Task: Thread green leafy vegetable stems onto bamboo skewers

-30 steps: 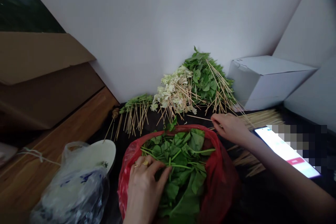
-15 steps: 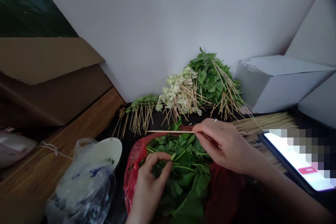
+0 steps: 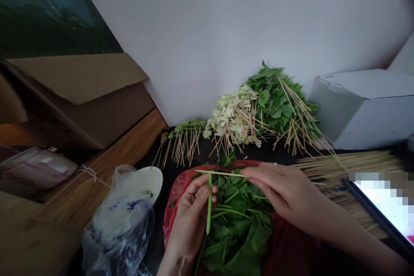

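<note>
My left hand [image 3: 194,211] pinches a green stem [image 3: 209,207] that stands upright between thumb and fingers. A thin wooden skewer [image 3: 220,173] is held level by my right hand [image 3: 274,185], its tip pointing left across the top of the stem. Whether the tip has pierced the stem I cannot tell. Loose leafy greens [image 3: 239,224] fill a red plastic bag [image 3: 176,194] beneath both hands. Behind it lie skewered green stems [image 3: 186,131], pale cabbage-like pieces [image 3: 234,116] and leafy greens on sticks [image 3: 271,99].
Bare skewers [image 3: 362,166] and a lit phone [image 3: 384,202] are at right, before a white box [image 3: 371,112]. At left are a clear plastic bag [image 3: 119,228], a white bowl [image 3: 155,181] and an open cardboard box [image 3: 97,112].
My left hand has risen from the greens with a stem, now beside the skewer's tip. My right hand still holds the skewer. The view has shifted left.
</note>
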Demonstrator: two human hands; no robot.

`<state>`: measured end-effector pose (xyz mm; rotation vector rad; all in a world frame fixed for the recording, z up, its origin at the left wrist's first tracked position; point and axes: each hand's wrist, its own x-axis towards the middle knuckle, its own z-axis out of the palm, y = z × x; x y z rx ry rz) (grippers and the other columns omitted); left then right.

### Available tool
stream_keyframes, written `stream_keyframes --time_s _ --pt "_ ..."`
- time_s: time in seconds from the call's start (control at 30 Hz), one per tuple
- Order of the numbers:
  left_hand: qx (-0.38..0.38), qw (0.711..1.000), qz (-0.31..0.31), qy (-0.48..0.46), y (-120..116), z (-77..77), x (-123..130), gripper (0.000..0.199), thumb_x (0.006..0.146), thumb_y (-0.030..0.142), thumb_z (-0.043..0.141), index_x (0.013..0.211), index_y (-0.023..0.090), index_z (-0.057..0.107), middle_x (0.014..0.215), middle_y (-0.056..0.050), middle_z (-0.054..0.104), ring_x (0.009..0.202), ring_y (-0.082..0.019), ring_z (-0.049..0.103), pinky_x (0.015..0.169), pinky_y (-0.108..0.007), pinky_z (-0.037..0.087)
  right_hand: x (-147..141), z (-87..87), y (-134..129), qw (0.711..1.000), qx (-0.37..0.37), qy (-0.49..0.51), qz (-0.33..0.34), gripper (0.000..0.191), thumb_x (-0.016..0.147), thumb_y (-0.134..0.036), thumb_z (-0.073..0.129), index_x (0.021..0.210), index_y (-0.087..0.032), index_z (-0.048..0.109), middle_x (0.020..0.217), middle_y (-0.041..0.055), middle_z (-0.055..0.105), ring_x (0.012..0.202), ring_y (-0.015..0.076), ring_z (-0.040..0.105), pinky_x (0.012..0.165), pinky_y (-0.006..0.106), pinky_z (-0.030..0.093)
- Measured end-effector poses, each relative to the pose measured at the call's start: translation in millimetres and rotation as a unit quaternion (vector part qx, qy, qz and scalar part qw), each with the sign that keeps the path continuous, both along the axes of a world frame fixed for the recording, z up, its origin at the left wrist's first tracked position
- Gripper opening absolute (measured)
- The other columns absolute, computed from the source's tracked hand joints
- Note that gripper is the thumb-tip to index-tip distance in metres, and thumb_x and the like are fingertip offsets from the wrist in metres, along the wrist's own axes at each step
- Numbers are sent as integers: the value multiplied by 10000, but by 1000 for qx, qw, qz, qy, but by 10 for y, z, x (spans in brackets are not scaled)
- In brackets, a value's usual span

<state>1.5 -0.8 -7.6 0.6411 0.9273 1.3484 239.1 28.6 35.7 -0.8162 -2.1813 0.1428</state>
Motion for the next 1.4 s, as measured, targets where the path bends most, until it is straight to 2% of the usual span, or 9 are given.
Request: stream_keyframes --time_s 0.13,0.23,0.5,0.7,0.87,1.0,1.13,1.3,1.4 --pt "64 986 -126 94 -36 40 72 546 738 206 893 1239 222 679 745 -3 746 658 -115 675 632 -194 503 -91 -3 -43 996 -65 -31 51 294 1047 -203 421 1263 -190 620 1050 55 750 918 160 697 788 287 513" --pt "63 982 -153 92 -50 89 99 535 727 219 902 1220 225 697 714 1 739 633 -109 661 601 -183 482 -128 17 -82 983 -135 -96 79 245 1050 -219 426 1007 -207 667 888 21 715 788 155 651 682 289 458" --pt "10 996 -87 -24 -62 36 6 127 795 232 843 904 180 803 837 -51 781 704 -109 690 673 -179 533 -96 -2 -39 978 -201 -28 48 251 1058 -281 422 944 -209 634 846 -7 665 763 136 595 702 290 408" --pt "83 993 -38 73 -108 37 -24 284 748 251 877 1016 204 798 945 -52 773 855 -165 695 796 -236 545 -119 -23 -24 980 -192 -35 39 272 1062 -291 413 923 -205 630 830 -3 656 740 137 583 686 290 405" --pt "71 989 1 129 -105 37 8 200 747 351 873 854 191 816 751 -42 767 694 -155 676 674 -234 521 -143 -22 -55 987 -155 -15 37 265 1053 -256 425 939 -202 658 848 14 681 762 149 614 709 295 438" --pt "58 977 -93 185 -127 94 52 137 730 271 887 838 218 821 745 -43 785 703 -174 686 698 -263 519 -162 -29 -79 989 -139 21 45 251 1042 -242 444 953 -192 674 858 22 697 762 144 628 710 286 461" --pt "87 953 -179 227 -172 162 109 127 845 330 788 881 217 836 762 -67 789 736 -193 684 741 -297 521 -178 -25 -113 984 -161 -1 78 245 1035 -243 462 931 -205 681 809 -2 699 730 133 638 677 270 470" --pt "42 993 -84 70 -107 105 76 197 785 343 849 883 174 828 748 -46 755 666 -124 622 690 -229 507 -93 29 -102 994 -86 53 52 312 1012 -148 424 1218 -204 651 1091 45 763 963 140 714 846 264 539" --pt "-24 998 -20 -61 -44 63 5 274 782 311 859 988 139 801 829 -48 722 693 -102 611 668 -207 508 -42 37 -85 997 -46 60 22 329 995 -115 412 1198 -194 659 1022 54 763 892 138 718 785 250 555"
